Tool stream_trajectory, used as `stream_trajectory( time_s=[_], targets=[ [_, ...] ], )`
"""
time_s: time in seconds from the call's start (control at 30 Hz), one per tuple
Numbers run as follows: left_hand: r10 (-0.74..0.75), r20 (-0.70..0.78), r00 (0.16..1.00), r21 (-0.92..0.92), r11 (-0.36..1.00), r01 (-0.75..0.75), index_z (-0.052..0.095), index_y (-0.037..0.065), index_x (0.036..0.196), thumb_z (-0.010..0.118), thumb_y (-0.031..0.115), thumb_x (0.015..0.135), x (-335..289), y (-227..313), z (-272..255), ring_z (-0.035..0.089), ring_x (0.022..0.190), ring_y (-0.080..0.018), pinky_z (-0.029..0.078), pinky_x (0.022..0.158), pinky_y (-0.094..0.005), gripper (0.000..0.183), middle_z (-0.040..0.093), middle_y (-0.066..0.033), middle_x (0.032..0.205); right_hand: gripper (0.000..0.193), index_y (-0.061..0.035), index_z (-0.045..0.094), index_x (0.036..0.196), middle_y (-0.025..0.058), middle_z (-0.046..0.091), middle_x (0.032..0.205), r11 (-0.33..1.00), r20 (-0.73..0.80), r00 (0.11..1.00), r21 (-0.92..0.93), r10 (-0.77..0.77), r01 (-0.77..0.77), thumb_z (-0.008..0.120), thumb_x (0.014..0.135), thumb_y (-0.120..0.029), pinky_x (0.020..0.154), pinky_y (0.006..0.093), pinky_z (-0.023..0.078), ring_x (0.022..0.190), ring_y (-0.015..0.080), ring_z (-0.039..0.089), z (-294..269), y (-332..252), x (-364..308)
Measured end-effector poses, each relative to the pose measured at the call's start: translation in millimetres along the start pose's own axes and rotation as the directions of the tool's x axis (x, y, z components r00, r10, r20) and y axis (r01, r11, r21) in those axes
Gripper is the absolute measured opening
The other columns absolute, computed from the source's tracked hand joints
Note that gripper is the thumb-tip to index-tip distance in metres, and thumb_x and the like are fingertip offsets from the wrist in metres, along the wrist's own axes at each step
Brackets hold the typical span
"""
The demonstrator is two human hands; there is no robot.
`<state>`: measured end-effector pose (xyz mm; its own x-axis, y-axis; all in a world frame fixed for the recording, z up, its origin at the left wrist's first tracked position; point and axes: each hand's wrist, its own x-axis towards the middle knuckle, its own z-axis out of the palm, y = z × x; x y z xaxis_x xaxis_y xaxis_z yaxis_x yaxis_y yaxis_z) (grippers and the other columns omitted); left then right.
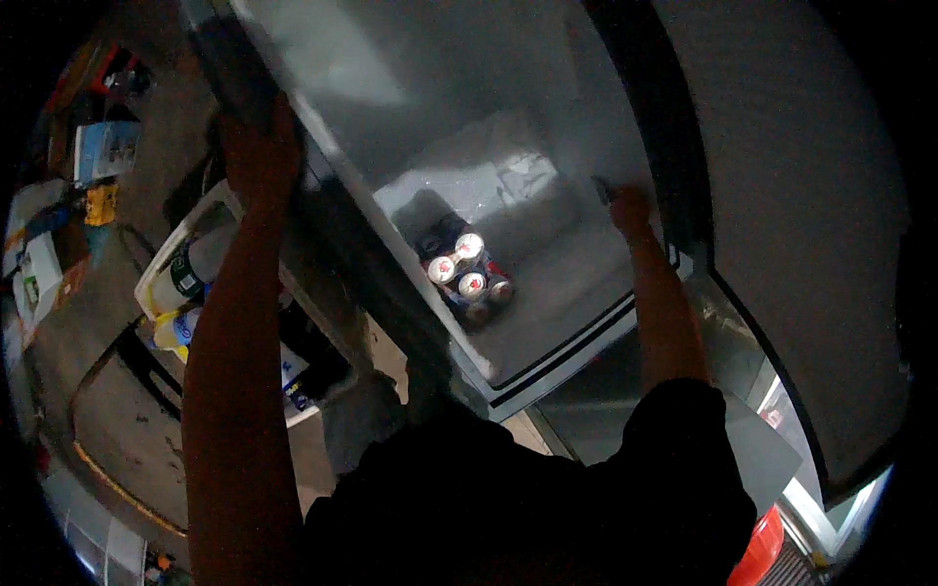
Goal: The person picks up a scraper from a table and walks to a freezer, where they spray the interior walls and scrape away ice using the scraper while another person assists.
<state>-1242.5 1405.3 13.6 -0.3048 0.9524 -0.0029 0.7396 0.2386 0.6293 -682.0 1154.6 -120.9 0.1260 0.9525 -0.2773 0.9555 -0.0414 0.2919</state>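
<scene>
Below me stands a grey-walled, chest-like cold box (586, 322), which looks like a freezer. My left hand (262, 151) is closed on its dark left edge (230, 68), the fingertips in shadow. Inside the box is my right hand (632, 210), near the right wall, closed on a small dark object (602, 189) whose kind is too dim to make out. Several drink cans (471, 283) with pale tops stand in a cluster in the near left corner. Behind them lies a whitish, wrinkled patch, perhaps ice or plastic (528, 176).
To the left a white basket (156, 264) holds bottles, one with a yellow label (174, 330). Farther left are a blue-and-white box (106, 148) and a small yellow box (101, 205). A dark panel (801, 244) rises at right. Something red (760, 547) shows at lower right.
</scene>
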Motion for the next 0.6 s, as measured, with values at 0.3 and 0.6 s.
stream_trajectory(
  time_s=[0.3,0.6],
  targets=[
    [0.006,-0.035,0.999,0.021,1.0,-0.005,0.039,-0.002,0.13,0.059,0.057,0.08,11.8,-45.8,27.5,0.051,0.114,-0.0411,0.041,0.096,-0.0454,0.08,0.048,-0.024,0.127,0.023,-0.0051,0.068,0.089,0.0135,0.065,0.084,0.979,-0.275,0.961,-0.194,0.001,-0.056,0.062,0.08,-0.025,0.073,0.044,0.05,0.082,0.0328,0.063,-5.9,-11.0,12.0],
    [-0.093,-0.024,0.995,0.093,0.991,0.095,0.04,0.0,0.13,0.06,0.061,0.077,13.7,-29.4,13.1,0.049,0.115,-0.0394,0.038,0.096,-0.0467,0.083,0.05,-0.0216,0.124,0.025,-0.0099,0.069,0.088,0.0116,0.065,0.085,0.985,-0.209,0.968,-0.068,0.14,-0.157,0.067,0.072,-0.029,0.073,0.0438,0.05,0.08,0.0321,0.063,-22.2,-32.9,52.9]
  ],
)
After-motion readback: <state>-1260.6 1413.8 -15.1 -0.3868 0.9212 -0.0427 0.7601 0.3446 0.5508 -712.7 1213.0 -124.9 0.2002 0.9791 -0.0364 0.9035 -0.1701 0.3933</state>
